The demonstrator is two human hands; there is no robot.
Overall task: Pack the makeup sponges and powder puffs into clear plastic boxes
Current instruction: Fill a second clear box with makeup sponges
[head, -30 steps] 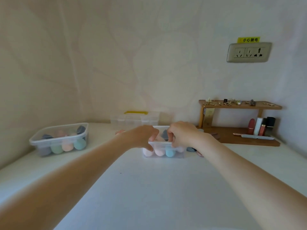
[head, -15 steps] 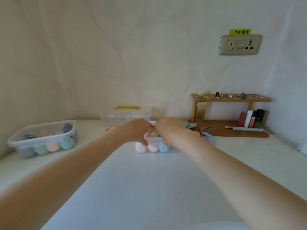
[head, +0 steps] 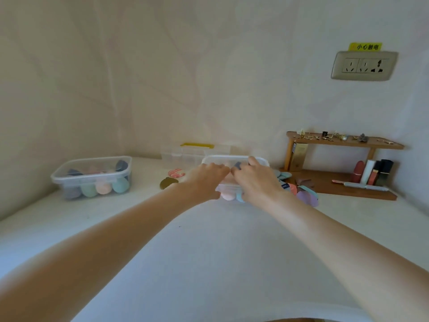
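The white counter [head: 209, 263] runs back to the wall, and most of what sits on it lies along its far edge. At the far left corner a clear plastic box [head: 91, 176] already holds a full load of pastel and dark makeup sponges, well apart from the hands. A wooden two-tier shelf [head: 343, 145] with lipsticks and small trinkets stands at the far right corner, and a clear compartment case with a yellow handle [head: 196, 151] rests against the wall at the middle of the far edge. Just in front of that case is the second clear plastic box [head: 232, 159], with pink and blue sponges showing through its near wall. Over the last second both hands have shifted from gripping the box's near rim to lying on top of it, side by side, and a lid-like clear sheet now seems to cover the box. The left hand [head: 205, 180] lies with its fingers bent down over the top, and the right hand [head: 254, 180] does the same, thumb at the near wall; both appear to be pressing the cover shut. This suggests the box is filled and being sealed. Flat round powder puffs [head: 306, 195] still lie loose to the right of the box, and two more [head: 173, 178] to its left, so packing remains.
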